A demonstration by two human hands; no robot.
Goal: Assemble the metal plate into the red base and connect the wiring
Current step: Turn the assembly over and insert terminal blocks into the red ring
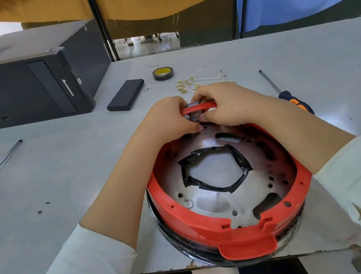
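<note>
Hands at far rim of red base

Round red plastic base [210, 223] on the grey tabletop [64, 176], near edge; perforated shiny metal plate [216, 201] seated inside. Left hand [167, 117] and right hand [226, 105], fingers curled, pinch a small grey connector block [192, 112] at the far rim. White wires with brass terminals [199, 83] lie beyond.

Both hands [196, 111] pinch a connector [195, 117] at the red base [210, 223] rim
</note>
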